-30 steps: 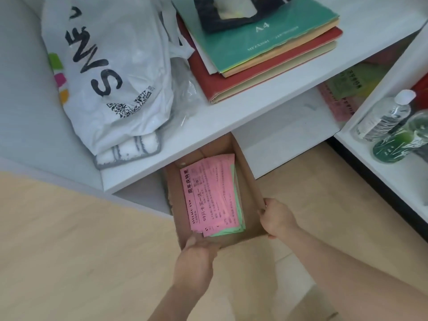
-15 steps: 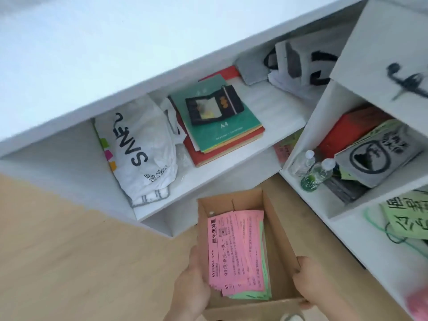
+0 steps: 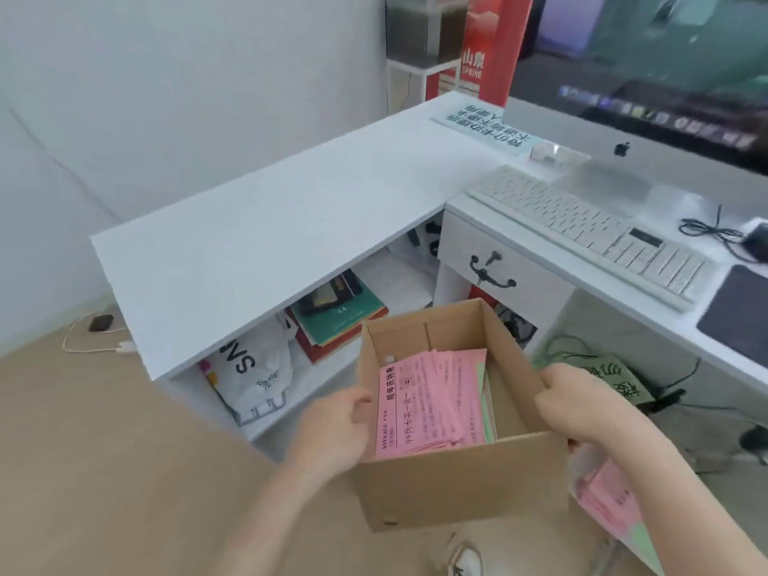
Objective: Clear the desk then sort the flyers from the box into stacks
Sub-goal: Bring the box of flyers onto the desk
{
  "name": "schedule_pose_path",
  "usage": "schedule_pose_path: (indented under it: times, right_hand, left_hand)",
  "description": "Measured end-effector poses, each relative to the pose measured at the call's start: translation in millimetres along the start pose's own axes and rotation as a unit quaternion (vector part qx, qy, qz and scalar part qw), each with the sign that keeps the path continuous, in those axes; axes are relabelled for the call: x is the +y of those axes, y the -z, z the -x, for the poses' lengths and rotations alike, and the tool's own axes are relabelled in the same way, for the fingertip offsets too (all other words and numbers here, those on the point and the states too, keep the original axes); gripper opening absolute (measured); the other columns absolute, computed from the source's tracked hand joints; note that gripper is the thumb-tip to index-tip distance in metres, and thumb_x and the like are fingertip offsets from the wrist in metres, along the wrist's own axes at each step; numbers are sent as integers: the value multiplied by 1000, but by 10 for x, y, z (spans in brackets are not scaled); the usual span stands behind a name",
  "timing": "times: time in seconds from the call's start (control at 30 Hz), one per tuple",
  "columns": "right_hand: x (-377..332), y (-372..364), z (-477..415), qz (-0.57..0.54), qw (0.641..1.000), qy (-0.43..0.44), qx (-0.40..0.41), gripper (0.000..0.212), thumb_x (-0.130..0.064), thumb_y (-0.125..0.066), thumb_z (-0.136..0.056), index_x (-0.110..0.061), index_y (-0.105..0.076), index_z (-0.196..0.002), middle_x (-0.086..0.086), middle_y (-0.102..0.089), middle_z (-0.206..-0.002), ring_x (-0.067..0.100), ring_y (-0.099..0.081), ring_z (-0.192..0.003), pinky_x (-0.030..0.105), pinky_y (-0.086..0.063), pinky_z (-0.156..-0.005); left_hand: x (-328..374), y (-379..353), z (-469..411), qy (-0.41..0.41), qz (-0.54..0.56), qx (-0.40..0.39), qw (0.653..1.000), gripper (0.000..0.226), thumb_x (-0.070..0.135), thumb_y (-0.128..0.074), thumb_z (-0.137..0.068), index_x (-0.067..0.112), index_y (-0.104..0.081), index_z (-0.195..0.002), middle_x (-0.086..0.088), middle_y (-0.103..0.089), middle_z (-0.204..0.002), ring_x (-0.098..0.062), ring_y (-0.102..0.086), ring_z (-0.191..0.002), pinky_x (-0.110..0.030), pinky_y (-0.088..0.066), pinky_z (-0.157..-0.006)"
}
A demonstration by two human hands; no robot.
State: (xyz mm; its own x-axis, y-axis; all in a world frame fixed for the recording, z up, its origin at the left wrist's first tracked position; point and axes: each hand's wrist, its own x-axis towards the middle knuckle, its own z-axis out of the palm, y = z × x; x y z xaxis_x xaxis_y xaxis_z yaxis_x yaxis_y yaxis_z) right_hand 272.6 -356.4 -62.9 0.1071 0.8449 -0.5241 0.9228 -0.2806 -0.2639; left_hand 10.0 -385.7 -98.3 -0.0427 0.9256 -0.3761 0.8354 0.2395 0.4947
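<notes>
- The cardboard box (image 3: 457, 488) is held up, open-topped; the white desk (image 3: 266, 226) stands just behind it.
- Pink flyers (image 3: 428, 405) lie fanned inside the box, with green edges showing beneath them.
- The left hand (image 3: 332, 426) clasps the box's left wall.
- The right hand (image 3: 582, 405) hooks over its right wall.

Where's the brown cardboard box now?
Head view, lower centre: the brown cardboard box is held between the left hand and right hand, in front of the white desk.

wide open surface is lying along the left wing of the table (image 3: 270, 226); the keyboard (image 3: 582, 226) and imac (image 3: 644, 76) are crowding its right wing, and the cardboard box (image 3: 457, 484) is filling the space before the drawer (image 3: 511, 264).
</notes>
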Motion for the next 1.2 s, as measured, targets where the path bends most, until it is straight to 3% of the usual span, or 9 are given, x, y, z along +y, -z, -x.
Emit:
schedule_pose_path:
  times: [0.2,0.3,0.53,0.77,0.87,0.97,1.07,1.13,1.2]
  right_hand:
    - [-257,710,584,-43,993,44,102,16,-5,-39,-79,-12,-46,-66,4,-54,-61,19,-53,-45,23,-38,-41]
    - [-474,851,611,-82,983,91,137,20,-10,-42,-82,-13,-61,-83,5,-63,-68,20,-59,-55,25,-44,-43]
    - [-1067,682,-80,-192,944,183,198,25,-20,-43,-91,-9,-65,-97,4,-57,-60,17,-46,-50,26,-34,-51]
    - [-1654,754,-1234,-173,935,201,237,30,-19,-51,-90,-17,-49,-61,-4,-48,-51,16,-44,-49,26,-30,-47]
    - [-1758,925,-1772,-174,941,193,218,17,-23,-55,-90,-24,-71,-87,-5,-71,-78,16,-61,-68,25,-48,-57]
    - [-1798,1194,-2257,-167,943,166,236,18,-26,-56,-91,-28,-73,-96,-9,-72,-98,16,-60,-79,25,-47,-62]
    - [-1936,1472,-2644,-148,943,167,247,17,-26,-56,-90,-29,-73,-93,-6,-72,-98,21,-63,-90,30,-52,-73]
    - [-2085,1588,-2859,-147,943,175,242,19,-24,-54,-91,-26,-71,-99,-2,-72,-102,23,-63,-93,32,-52,-76]
    - [-2241,1679,-3045,-115,944,188,247,27,-22,-51,-92,-25,-65,-114,1,-69,-111,25,-59,-103,35,-51,-81]
  left_hand:
    - [253,714,348,-79,17,139,987,41,13,-41,-94,37,-59,-121,15,-59,-128,-6,-55,-114,-21,-41,-83]
    - [278,1016,365,-86,38,212,973,37,17,-40,-97,33,-58,-125,14,-65,-116,2,-58,-82,-12,-40,-69]
    - [113,1441,59,-48,39,326,943,48,9,-39,-93,27,-50,-136,11,-54,-63,-16,-49,-61,-32,-43,-69]
    - [75,1488,-647,15,38,310,950,39,15,-33,-99,23,-54,-131,-1,-66,-117,-22,-60,-101,-26,-36,-72]
    - [117,1550,-956,-34,-20,189,981,32,31,-30,-102,28,-61,-109,4,-65,-111,-17,-60,-103,-23,-42,-80]
    - [93,1667,-1237,-117,-68,124,983,34,47,-36,-98,37,-54,-125,17,-51,-122,1,-45,-112,-15,-35,-95]
    - [25,1719,-1528,-143,-172,163,961,48,52,-55,-85,43,-47,-131,17,-41,-130,-4,-31,-121,-19,-35,-101]
    - [41,1720,-1822,-169,-232,222,932,44,48,-70,-74,41,-59,-116,7,-53,-124,-14,-42,-114,-25,-49,-88]
    - [53,1709,-2131,-198,-231,282,910,18,43,-68,-78,37,-69,-95,10,-65,-104,-13,-47,-100,-26,-57,-71]
